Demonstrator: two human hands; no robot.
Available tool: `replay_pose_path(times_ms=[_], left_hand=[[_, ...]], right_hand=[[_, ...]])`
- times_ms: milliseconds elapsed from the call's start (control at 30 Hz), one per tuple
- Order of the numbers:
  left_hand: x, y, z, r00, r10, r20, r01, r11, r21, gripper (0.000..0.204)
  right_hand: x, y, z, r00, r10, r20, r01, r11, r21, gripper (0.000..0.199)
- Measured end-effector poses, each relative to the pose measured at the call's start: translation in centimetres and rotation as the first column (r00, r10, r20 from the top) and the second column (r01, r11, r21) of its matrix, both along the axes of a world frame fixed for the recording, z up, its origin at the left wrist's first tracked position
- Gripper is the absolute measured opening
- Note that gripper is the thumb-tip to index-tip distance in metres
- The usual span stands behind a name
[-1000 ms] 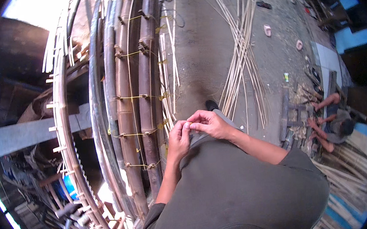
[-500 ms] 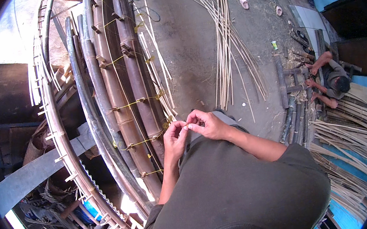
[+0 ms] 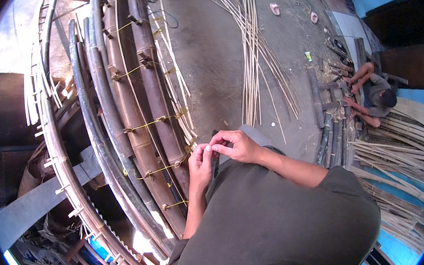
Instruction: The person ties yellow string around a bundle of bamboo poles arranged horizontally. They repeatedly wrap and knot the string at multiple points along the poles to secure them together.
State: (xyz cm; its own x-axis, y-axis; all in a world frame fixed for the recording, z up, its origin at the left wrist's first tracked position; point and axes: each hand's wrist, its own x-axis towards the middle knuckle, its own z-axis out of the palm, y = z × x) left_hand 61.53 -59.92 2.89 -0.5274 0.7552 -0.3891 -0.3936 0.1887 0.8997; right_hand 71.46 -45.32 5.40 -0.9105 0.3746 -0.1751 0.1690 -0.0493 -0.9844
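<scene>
Both hands meet in front of the body. Left hand (image 3: 200, 165): thumb and index drawn together at the tips. Right hand (image 3: 241, 147): thumb and index likewise closed, tips touching or nearly touching the left's. Whether something small is pinched between the fingers: cannot tell; too small and partly hidden.

Just left of the fingers: brown bamboo pole (image 3: 158, 94), with a yellow tie (image 3: 177, 164) near its lower end. Thin pale strips (image 3: 186, 117) lie beyond the fingers, alongside this pole. Farther beyond, to the right: crossed strips (image 3: 250, 72) on the floor (image 3: 199, 57). Well apart to the right, a co-worker (image 3: 381, 93) sits.

Step in hand, as judged: fine two-handed fingertip work, clear of the poles. The next move seems to call for a light, steady pinch; reaching the nearest tie would need only a short shift leftward.
</scene>
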Motion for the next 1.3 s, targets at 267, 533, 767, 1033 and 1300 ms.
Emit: replay_pose_path(times_ms=[267,533,767,1033,1300], left_hand=[[-1.5,2.5,2.0,0.984,0.053,-0.169,-0.039,0.996,0.084,0.023],[-3.4,6.7,4.1,0.959,0.139,-0.248,-0.116,0.988,0.105,0.02],[-5.4,12.8,7.0,0.875,0.442,-0.198,-0.413,0.894,0.172,0.021],[-5.2,17.6,10.3,0.615,0.749,-0.246,-0.675,0.661,0.328,0.02],[-0.8,19.9,10.3,0.458,0.787,-0.415,-0.8,0.568,0.195,0.019]], right_hand=[[-2.2,2.8,2.7,0.994,0.104,0.033,-0.102,0.994,-0.05,0.012],[-5.8,8.3,3.2,0.964,0.174,-0.201,-0.095,0.932,0.351,0.011],[-13.3,17.3,3.3,0.83,0.366,-0.421,-0.066,0.814,0.577,0.011],[-18.9,26.2,5.6,0.694,0.693,-0.197,-0.707,0.707,-0.007,0.011],[-19.6,22.1,7.0,0.418,0.875,-0.244,-0.906,0.382,-0.182,0.015]])
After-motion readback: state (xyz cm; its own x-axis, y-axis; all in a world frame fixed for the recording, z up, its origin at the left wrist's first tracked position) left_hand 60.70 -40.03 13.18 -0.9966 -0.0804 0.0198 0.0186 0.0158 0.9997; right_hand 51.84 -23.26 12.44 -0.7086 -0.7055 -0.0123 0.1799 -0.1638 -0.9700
